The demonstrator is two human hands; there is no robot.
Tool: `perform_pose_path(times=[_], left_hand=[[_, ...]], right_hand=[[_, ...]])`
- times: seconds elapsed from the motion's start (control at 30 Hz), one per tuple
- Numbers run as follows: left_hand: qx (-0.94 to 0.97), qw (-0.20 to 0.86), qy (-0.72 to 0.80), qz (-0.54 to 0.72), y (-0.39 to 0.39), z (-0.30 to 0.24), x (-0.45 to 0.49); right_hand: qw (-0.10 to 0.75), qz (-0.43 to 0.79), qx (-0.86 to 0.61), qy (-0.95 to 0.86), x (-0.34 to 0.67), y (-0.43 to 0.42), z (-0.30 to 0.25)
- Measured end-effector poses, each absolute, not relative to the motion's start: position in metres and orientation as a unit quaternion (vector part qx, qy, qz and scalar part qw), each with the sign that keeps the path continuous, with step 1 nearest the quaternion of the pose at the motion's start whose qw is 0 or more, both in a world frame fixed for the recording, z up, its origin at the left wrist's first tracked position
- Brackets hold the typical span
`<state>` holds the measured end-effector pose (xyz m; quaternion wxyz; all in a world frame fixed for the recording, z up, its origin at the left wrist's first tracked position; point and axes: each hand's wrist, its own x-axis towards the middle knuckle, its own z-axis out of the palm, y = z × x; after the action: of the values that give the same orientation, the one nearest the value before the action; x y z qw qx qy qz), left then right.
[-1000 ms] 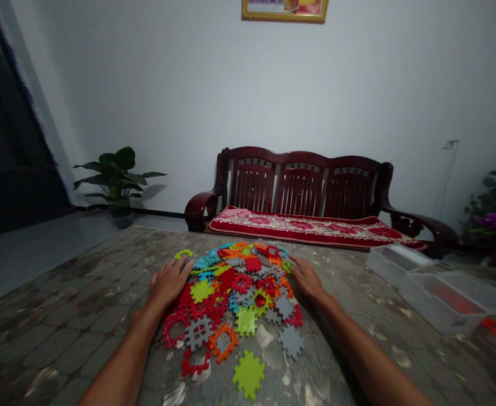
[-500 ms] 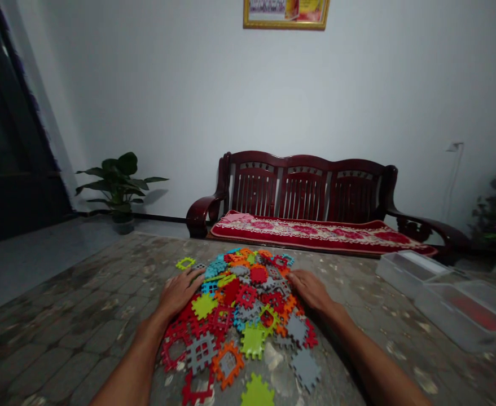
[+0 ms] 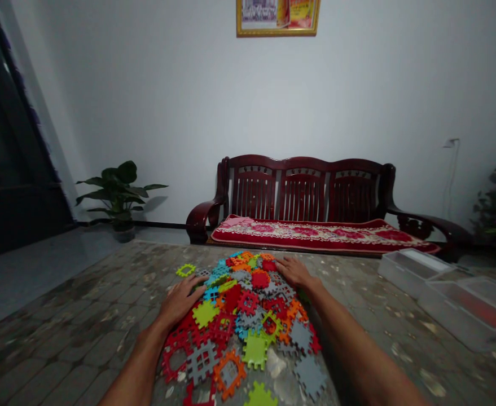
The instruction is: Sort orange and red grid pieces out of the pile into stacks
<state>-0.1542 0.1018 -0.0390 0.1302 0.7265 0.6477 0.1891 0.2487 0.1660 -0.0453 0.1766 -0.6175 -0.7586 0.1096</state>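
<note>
A heap of flat interlocking plastic puzzle pieces [image 3: 248,321] in red, grey, orange, blue and lime green lies on the tabletop. My left hand [image 3: 182,300] rests palm down on the heap's left side, fingers spread, gripping no piece I can see. My right hand [image 3: 293,272] lies flat on the far right part of the heap, also holding nothing visible. A small lime-green open-square piece [image 3: 185,270] sits just beyond my left fingers, and a lime-green piece [image 3: 260,396] lies at the near edge of the heap.
The stone-patterned tabletop [image 3: 82,316] extends on both sides of the heap. Two clear plastic boxes [image 3: 463,310] stand on it at the right. Beyond the table are a dark wooden bench [image 3: 302,189] with a red cushion and a potted plant [image 3: 118,192].
My right hand has slid forward and left, further onto the far part of the heap. My left hand has shifted little. The view has tilted slightly upward, so the heap sits lower in the picture.
</note>
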Motion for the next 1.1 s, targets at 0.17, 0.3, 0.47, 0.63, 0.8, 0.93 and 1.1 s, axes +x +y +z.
perform_pose_path(times=[0.17,0.3,0.47,0.63,0.8,0.93,1.1], left_hand=[[0.726,0.125,0.646,0.201,0.104,-0.043,-0.155],[0.727,0.123,0.642,0.212,0.104,-0.045,-0.156],[0.729,0.128,0.638,0.21,0.104,-0.042,-0.156],[0.73,0.13,0.643,0.194,0.105,-0.043,-0.157],[0.732,0.127,0.64,0.196,0.105,-0.044,-0.157],[0.735,0.127,0.637,0.196,0.106,-0.044,-0.158],[0.733,0.13,0.637,0.202,0.109,-0.047,-0.159]], right_hand=[[0.187,0.077,-0.614,-0.763,0.26,0.141,-0.044],[0.15,0.043,-0.658,-0.737,0.26,0.135,-0.022],[0.159,0.061,-0.636,-0.752,0.231,0.159,-0.008],[0.134,0.13,-0.583,-0.791,0.201,0.18,-0.015],[0.127,0.151,-0.546,-0.814,0.203,0.167,-0.018],[0.152,0.175,-0.541,-0.808,0.219,0.144,-0.016],[0.261,0.211,-0.573,-0.747,0.254,0.127,-0.007]])
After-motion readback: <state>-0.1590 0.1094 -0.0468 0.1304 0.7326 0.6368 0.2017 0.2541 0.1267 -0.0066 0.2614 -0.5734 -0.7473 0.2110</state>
